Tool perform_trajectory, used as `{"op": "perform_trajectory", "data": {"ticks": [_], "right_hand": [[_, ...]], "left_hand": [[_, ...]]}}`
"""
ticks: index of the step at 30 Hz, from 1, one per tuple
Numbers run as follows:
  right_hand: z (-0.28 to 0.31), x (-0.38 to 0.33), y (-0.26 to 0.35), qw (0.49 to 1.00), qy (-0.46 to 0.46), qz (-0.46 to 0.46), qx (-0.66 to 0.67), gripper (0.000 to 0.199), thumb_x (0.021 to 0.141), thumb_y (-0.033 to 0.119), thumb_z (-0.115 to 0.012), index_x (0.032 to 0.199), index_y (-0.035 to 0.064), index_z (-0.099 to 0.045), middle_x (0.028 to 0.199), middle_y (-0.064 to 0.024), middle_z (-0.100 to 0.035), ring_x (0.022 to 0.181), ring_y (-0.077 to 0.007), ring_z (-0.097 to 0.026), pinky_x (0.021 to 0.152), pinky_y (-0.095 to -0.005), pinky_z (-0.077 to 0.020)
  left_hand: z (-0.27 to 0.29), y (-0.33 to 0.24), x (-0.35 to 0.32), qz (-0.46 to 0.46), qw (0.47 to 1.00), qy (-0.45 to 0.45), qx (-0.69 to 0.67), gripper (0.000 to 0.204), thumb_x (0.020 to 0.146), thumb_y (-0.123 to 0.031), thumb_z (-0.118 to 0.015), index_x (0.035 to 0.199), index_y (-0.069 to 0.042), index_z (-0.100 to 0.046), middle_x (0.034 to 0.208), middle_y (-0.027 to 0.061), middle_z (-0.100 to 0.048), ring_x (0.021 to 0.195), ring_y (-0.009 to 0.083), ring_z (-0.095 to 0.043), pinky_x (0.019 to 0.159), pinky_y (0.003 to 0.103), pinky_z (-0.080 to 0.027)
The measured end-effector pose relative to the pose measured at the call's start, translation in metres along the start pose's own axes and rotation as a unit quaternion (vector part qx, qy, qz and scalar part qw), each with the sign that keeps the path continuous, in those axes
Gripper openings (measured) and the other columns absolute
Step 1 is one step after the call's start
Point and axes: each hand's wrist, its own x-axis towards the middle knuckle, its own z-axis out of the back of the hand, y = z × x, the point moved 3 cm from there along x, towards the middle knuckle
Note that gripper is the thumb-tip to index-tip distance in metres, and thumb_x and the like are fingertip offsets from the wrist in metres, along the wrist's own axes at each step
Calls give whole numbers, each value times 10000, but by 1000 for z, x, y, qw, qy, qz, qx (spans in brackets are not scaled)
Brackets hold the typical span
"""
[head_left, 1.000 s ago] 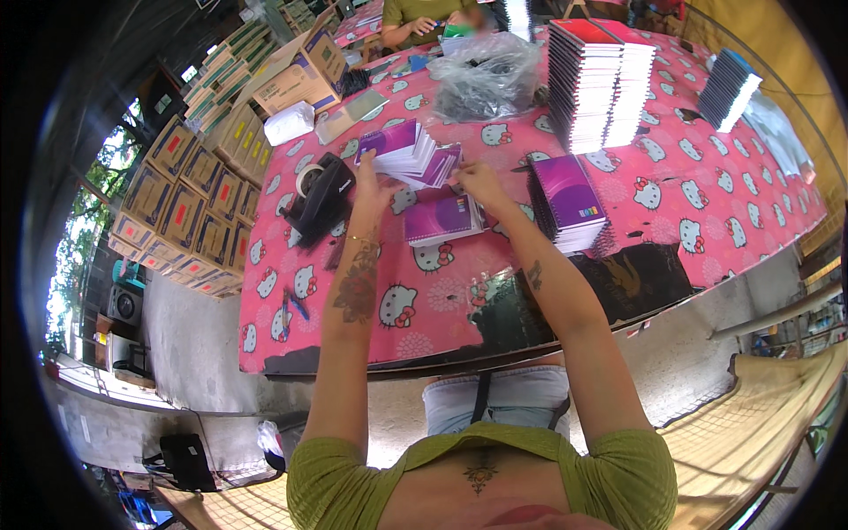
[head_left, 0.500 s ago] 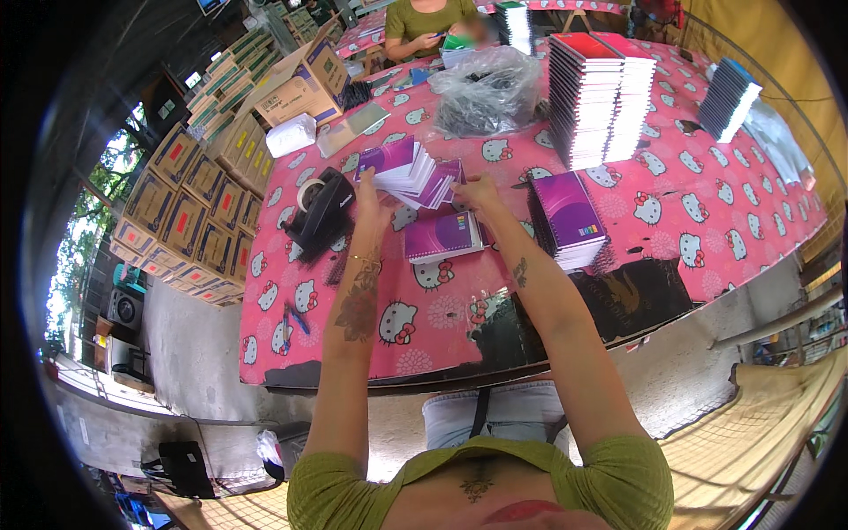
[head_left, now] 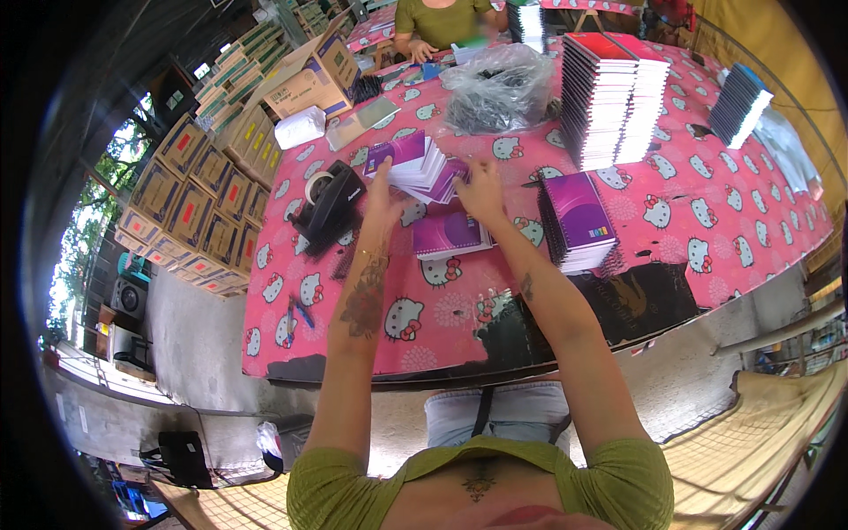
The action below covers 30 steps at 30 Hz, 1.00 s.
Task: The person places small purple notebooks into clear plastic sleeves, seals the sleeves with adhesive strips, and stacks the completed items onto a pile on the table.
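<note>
While both hands reach fwd, left hand (head_left: 385, 196) & right hand (head_left: 481, 190) open, fingers on purple notebook pile (head_left: 422, 164).

glossy purple notebook covers (head_left: 422, 163) (paper), crinkled clear plastic bag (head_left: 497, 86)

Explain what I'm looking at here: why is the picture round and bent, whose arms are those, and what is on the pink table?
There is no machine: a person wears a wide fisheye camera on the head, looking down, so straight edges curve and the person's own forearms rise from the bottom edge. The left hand and right hand both rest on a fanned pile of purple booklets on the pink cartoon-cat tablecloth. Whether either hand grips it is unclear. Just below the pile lies a single purple notebook. To the right is a short stack of spiral notebooks, behind it a tall stack. A black tape dispenser sits left, a clear plastic bag behind. Another person in green sits at the far end.
</note>
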Motion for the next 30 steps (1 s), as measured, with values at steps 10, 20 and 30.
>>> {"op": "perform_trajectory", "data": {"ticks": [10, 20, 30], "right_hand": [[36, 14, -6, 985, 155, -17, -73, 509, 868, 396, -611, 1317, 156, -598, 1415, -95, -499, 1245, -390, -519, 1035, -578, -396], [37, 55, -28, 967, 232, -92, 56, 668, 868, 408, -616, 1437, 87, -475, 1562, -114, -341, 1376, -379, -402, 1113, -554, -311], [150, -67, 80, 881, 221, 18, 418, 906, 868, 348, -740, 1561, 69, -229, 1596, -183, -248, 1484, -266, -213, 1190, -388, -189]], "left_hand": [[-48, 9, -6, 40, 995, -79, -37, 531, 851, -430, -708, 1234, -96, -553, 1221, 142, -598, 1150, 327, -561, 964, 615, -411], [-44, -39, -30, -214, 972, -58, -74, 390, 875, -249, -663, 1185, -32, -570, 1093, 113, -662, 956, 283, -670, 842, 458, -554], [-60, -71, -200, -284, 701, 222, 615, 733, 669, -340, -781, 1309, -53, -570, 1144, 190, -657, 994, 336, -649, 876, 402, -502]]}}
